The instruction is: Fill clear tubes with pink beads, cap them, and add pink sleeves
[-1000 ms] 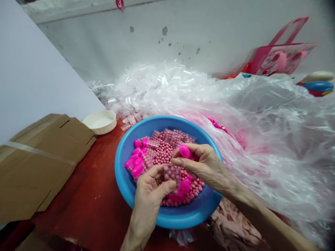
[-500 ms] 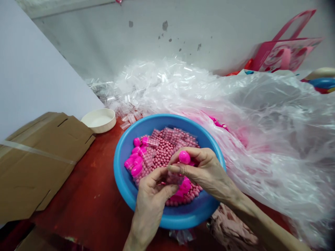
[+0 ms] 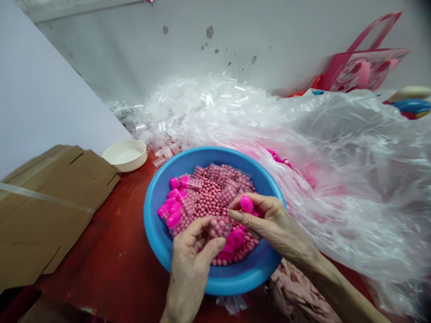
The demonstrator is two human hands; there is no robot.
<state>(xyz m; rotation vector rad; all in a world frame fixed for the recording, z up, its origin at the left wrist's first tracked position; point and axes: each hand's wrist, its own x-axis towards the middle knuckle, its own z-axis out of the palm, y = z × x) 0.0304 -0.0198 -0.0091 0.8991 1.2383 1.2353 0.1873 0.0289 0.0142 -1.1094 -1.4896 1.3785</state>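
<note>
A blue basin (image 3: pixel 153 188) holds loose pink beads (image 3: pixel 208 197), clear tubes filled with beads, and several bright pink caps (image 3: pixel 173 219) at its left side. Over the basin's front, my left hand (image 3: pixel 195 255) grips a clear tube of pink beads (image 3: pixel 219 228) between thumb and fingers. To its right, my right hand (image 3: pixel 269 220) pinches a bright pink cap (image 3: pixel 247 204), held apart from the tube. More bright pink pieces (image 3: pixel 234 242) lie on the beads below the two hands.
Clear empty tubes (image 3: pixel 188 96) are heaped against the wall behind the basin. Plastic sheeting (image 3: pixel 353 179) spreads across the right. On the left are a white round dish (image 3: pixel 124 155) and folded cardboard (image 3: pixel 57 211) on the red table (image 3: pixel 111 251). A pink bag (image 3: pixel 360 69) stands back right.
My right hand has moved slightly right with the pink cap, away from the tube. The bead-filled tube in my left hand now shows more fully. The view has shifted a little.
</note>
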